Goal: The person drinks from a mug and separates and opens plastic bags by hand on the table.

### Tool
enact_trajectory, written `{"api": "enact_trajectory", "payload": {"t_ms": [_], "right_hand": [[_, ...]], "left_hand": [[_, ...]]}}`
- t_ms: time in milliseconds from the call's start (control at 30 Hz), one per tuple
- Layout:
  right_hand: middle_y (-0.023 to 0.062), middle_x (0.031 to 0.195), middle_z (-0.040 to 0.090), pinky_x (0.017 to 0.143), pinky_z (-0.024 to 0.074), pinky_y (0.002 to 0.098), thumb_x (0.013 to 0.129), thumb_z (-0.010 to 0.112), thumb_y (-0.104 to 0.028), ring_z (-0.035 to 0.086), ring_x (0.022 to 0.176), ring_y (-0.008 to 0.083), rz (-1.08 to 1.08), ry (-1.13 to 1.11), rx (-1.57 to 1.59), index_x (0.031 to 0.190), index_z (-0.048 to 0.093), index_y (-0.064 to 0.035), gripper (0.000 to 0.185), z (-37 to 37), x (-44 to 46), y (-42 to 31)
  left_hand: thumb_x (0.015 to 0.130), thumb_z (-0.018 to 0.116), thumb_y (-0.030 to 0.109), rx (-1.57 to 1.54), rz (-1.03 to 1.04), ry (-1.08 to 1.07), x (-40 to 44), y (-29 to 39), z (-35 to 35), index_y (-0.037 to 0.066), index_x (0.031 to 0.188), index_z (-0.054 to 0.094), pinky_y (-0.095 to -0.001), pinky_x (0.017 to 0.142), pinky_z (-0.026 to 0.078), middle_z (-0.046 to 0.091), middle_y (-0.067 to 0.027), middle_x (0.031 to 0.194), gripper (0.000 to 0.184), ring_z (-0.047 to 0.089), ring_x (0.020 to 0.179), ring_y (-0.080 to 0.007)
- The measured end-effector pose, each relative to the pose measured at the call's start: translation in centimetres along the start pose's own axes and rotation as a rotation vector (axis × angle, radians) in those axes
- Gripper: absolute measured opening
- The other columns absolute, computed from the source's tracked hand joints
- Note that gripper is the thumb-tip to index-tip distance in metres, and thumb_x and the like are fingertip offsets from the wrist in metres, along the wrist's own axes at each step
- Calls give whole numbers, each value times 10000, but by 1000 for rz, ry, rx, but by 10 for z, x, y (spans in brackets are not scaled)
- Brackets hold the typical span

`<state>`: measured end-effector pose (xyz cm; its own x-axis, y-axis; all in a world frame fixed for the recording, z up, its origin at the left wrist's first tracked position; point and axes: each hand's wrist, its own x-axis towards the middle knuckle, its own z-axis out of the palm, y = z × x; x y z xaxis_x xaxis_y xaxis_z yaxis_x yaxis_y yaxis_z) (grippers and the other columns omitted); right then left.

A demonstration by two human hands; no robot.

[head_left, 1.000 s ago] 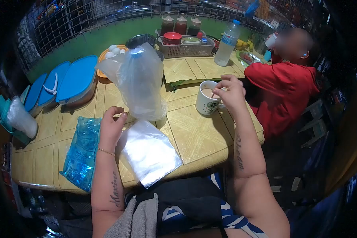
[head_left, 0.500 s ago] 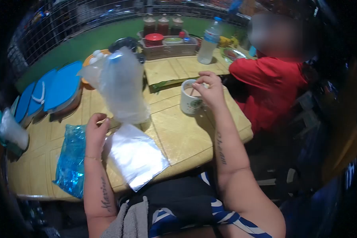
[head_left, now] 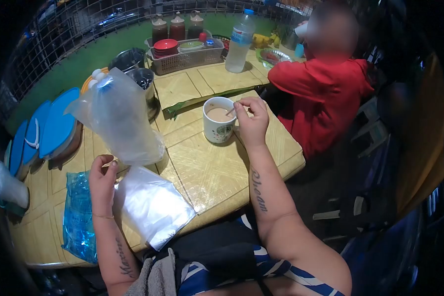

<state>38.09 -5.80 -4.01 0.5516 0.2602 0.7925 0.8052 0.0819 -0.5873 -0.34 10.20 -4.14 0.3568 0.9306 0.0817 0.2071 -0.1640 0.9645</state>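
Observation:
A white mug (head_left: pixel 213 129) with a green printed logo stands upright on the yellow table, filled with a light brown drink. My right hand (head_left: pixel 253 121) pinches the thin handle of a spoon (head_left: pixel 230 112) at the mug's right rim; the lower end is hidden in the drink. On the left, my left hand (head_left: pixel 102 181) rests with fingers loosely curled and thumb apart, holding nothing I can see. It is between a blue plastic packet (head_left: pixel 80 222) and a stack of shiny clear plastic bags (head_left: pixel 155 209). A large translucent plastic bag (head_left: pixel 121 121) stands just beyond.
Blue-lidded containers (head_left: pixel 59 123) line the table's left side. Toward the back are a metal pot (head_left: pixel 152 101), a basket (head_left: pixel 187 60) with sauce bottles, and a water bottle (head_left: pixel 239 44). A person in a red top (head_left: pixel 325 93) sits at the right, holding a white cup.
The view has shifted, so the table things appear lower and further left. My right hand has moved from over the mug to its right rim, still with the spoon.

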Motion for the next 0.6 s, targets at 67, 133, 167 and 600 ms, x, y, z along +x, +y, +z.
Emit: {"api": "enact_trajectory", "payload": {"t_ms": [67, 133, 167, 600], "right_hand": [[47, 891, 632, 720, 433, 292, 805, 744, -60, 573, 846, 168, 6, 1, -21, 845, 689, -36, 73, 0, 0, -1], [46, 882, 630, 715, 431, 292, 803, 744, -66, 569, 837, 169, 9, 1, -44, 841, 692, -38, 70, -1, 1, -2], [47, 878, 629, 712, 430, 293, 803, 744, -69, 567, 834, 170, 10, 0, -55, 838, 693, -39, 69, -2, 1, -2], [104, 884, 645, 840, 457, 387, 777, 755, -100, 589, 920, 289, 146, -18, -26, 805, 701, -48, 80, 1, -2, 0]], "left_hand": [[921, 639, 110, 2, 6, 6, 1, -1, 0, 37, 1079, 618, -225, 573, 402, 572, 19, 786, 175, 481, 660, -52], [922, 638, 109, -1, 9, 5, 3, -2, 0, 37, 1076, 616, -222, 566, 394, 564, 24, 773, 172, 470, 647, -47], [922, 638, 109, -4, 9, 3, 3, -3, -1, 36, 1074, 616, -220, 563, 391, 562, 26, 767, 170, 467, 641, -46], [928, 642, 116, 6, 31, 21, 1, 0, 1, 33, 1074, 613, -225, 551, 395, 561, 28, 757, 171, 463, 631, -48]]}}
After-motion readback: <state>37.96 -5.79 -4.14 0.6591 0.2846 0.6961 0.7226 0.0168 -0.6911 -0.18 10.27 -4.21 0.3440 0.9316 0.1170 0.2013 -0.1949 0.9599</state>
